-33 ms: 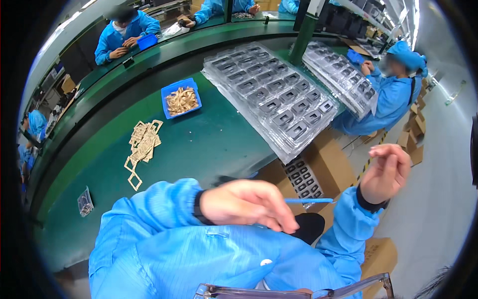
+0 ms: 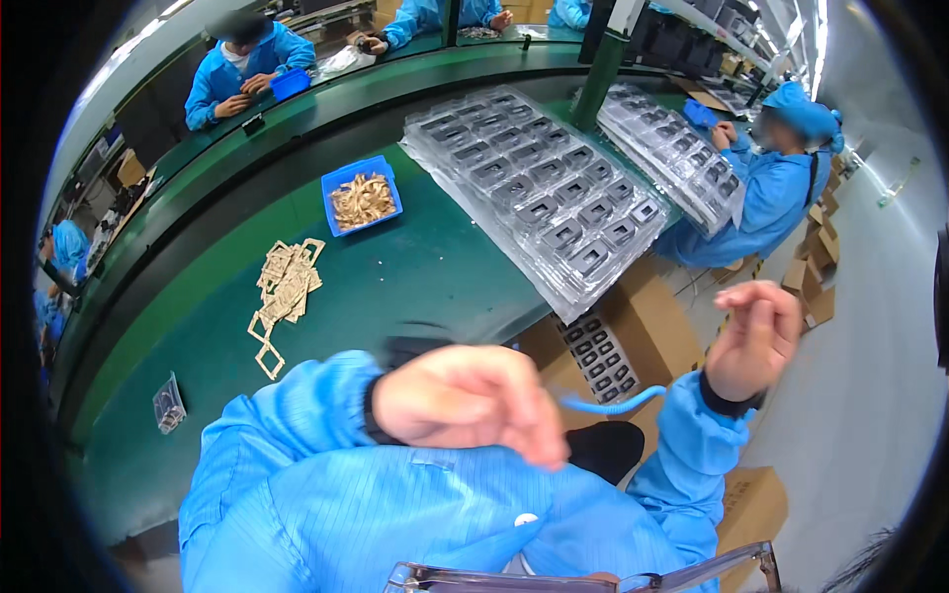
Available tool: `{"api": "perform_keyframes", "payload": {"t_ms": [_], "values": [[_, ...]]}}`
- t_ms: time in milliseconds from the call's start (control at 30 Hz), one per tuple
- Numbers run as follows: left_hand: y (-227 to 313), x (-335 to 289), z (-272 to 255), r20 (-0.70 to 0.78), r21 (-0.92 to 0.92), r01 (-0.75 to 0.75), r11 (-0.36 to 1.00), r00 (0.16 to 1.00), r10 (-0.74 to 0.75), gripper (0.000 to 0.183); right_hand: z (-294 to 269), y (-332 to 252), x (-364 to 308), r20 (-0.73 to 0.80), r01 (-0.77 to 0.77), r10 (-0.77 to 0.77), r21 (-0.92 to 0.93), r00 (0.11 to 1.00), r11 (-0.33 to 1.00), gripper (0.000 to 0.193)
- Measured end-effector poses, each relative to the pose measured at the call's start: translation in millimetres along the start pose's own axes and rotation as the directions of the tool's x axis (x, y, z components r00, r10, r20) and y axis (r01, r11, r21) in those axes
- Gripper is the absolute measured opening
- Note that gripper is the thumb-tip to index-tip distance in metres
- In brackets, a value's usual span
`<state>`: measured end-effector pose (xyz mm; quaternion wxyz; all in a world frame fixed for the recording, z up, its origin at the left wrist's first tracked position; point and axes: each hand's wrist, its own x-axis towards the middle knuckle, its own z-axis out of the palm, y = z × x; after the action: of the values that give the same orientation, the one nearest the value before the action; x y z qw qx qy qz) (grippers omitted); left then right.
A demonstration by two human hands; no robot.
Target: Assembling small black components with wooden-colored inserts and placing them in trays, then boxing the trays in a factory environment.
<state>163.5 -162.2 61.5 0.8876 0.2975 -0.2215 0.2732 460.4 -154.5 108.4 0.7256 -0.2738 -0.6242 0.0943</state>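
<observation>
My left hand [image 2: 465, 403] is in front of my chest, blurred, its fingers loosely bent and nothing visible in them. Raised at the right, my right hand [image 2: 757, 341] has its fingers loosely curled and apart, with nothing seen in it. A blue coiled cord [image 2: 618, 406] runs between my left fingers and my right sleeve; its left end is blurred behind the hand. Behind my left wrist is a smeared dark thing [image 2: 413, 348] that I cannot make out. On the green table [image 2: 395, 287] beyond lie a pile of flat tan frames [image 2: 287, 282] and a blue bin [image 2: 330, 210] of gold-coloured pieces.
Stacked clear trays [image 2: 539, 188] of black parts cover the table's right end. Below them stands an open cardboard box [image 2: 652, 326] with another tray inside. A small clear pack [image 2: 169, 403] lies at the left. Co-workers in blue sit across the line and at the right [image 2: 771, 198].
My left hand has shifted slightly left and its fingertips have dipped. My right hand has moved a little left and up. The coiled cord has gone from straight to sagging.
</observation>
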Motion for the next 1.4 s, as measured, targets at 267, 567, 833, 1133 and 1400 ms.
{"api": "perform_keyframes", "payload": {"t_ms": [267, 567, 833, 1133, 1400], "values": [[140.9, -59.8, 55.3, 0.652, 0.463, -0.569, 0.680, 0.738, 0.173, 0.015, 63.8, 15.7, -130.2, 0.255, -0.493, 0.590, -0.356, 0.766, 0.794, 0.010], [19.2, -116.0, -132.3, -0.415, 0.623, 0.320, -0.714, 0.909, 0.045, 0.105, 127.7, -55.2, -48.5, 0.290, 0.169, 0.013, -0.592, 0.957, 0.788, 0.012], [25.9, -97.5, -125.6, -0.534, 0.545, 0.373, -0.750, 0.845, 0.033, 0.101, 243.4, -65.3, -57.5, 0.797, -0.134, -0.272, 0.401, 0.540, 0.906, 0.010], [18.4, -96.1, -143.6, -0.436, 0.627, 0.385, -0.678, 0.894, 0.105, 0.098, 224.7, -26.3, -34.3, 0.900, -0.522, 0.026, 0.229, 0.435, 0.822, 0.054], [37.6, -88.4, -147.4, -0.434, 0.629, 0.328, -0.705, 0.900, 0.031, 0.074, 145.2, 93.8, -41.0, 0.743, 0.057, 0.326, -0.439, 0.584, 0.897, 0.025]]}}
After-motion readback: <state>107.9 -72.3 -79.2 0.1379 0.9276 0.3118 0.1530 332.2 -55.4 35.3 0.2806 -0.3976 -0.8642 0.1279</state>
